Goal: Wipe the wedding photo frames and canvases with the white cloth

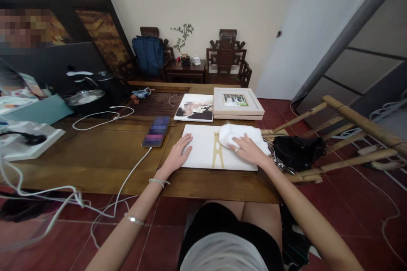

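A home's sitting room: a low wooden table (95, 148) carries a framed photograph (238, 102) and a tea tray (159, 102). Beyond the table, carved wooden armchairs (227, 57) flank a potted bonsai (183, 46) against the wall, and red tiles (349, 211) cover the floor beside it.

Both forearms are bare, without sleeves. The left arm carries two thin bands: a pale bracelet (159, 182) at the wrist and a narrow silver bangle (135, 219) further up the forearm; the right hand (247, 150) bears a ring (236, 150) on one finger, while the left hand (179, 155) shows no ring. The lap shows black shorts (219, 224) above bare thighs, with the hem of a light grey top (225, 254) at the lower edge of the view.
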Action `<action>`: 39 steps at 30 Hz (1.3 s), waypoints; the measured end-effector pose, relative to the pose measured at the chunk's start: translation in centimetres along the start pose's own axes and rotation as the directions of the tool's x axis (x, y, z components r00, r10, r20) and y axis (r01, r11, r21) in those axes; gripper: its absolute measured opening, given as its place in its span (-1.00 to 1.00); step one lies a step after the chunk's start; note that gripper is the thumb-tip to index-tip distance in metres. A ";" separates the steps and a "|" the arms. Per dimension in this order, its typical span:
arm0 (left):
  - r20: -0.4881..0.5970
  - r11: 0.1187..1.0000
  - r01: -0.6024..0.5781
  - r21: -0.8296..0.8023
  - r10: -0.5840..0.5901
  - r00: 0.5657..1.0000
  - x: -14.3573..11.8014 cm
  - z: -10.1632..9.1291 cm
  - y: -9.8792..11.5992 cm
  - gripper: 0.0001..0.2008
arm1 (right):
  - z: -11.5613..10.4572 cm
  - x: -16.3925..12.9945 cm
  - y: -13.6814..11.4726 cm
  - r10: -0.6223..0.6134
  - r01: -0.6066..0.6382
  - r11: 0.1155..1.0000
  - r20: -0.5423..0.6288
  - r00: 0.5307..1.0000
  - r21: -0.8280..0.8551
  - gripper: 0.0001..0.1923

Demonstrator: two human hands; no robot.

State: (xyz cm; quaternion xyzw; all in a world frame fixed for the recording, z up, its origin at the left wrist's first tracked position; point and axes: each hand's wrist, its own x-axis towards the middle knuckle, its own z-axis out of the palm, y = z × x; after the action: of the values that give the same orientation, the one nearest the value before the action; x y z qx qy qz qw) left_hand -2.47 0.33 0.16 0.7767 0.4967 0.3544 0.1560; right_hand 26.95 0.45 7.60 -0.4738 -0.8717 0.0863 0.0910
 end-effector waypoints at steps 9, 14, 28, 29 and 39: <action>0.003 1.000 0.001 0.002 -0.001 1.000 0.0 0.1 -0.1 -0.58 | 2.8 4.3 -3.2 0.025 -0.024 1.000 -0.072 0.997 0.007 -0.71; -0.005 1.000 -0.003 0.000 0.003 1.000 0.0 0.1 -0.2 -0.58 | 3.8 -1.9 -7.0 -0.113 0.114 0.993 -0.035 0.993 0.039 -0.70; 0.000 1.000 -0.007 0.008 0.007 1.000 0.0 0.1 -0.2 -0.59 | 1.6 4.4 -4.3 -0.073 0.073 0.997 0.018 0.997 -0.004 -0.71; 0.004 1.000 -0.004 0.010 0.004 1.000 0.0 0.0 -0.1 -0.59 | 1.3 5.9 -3.8 -0.054 0.055 0.998 0.018 0.998 -0.009 -0.69; 0.012 1.000 0.010 0.014 -0.010 1.000 0.0 -0.1 0.1 -0.56 | 2.4 6.2 -5.6 -0.091 0.092 0.995 0.042 0.995 -0.045 -0.71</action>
State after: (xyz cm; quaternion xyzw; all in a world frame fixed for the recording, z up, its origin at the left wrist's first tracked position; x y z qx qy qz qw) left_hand -2.44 0.33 0.26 0.7776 0.5019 0.3454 0.1554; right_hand 18.52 2.52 7.09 -0.4335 -0.8959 0.0711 0.0665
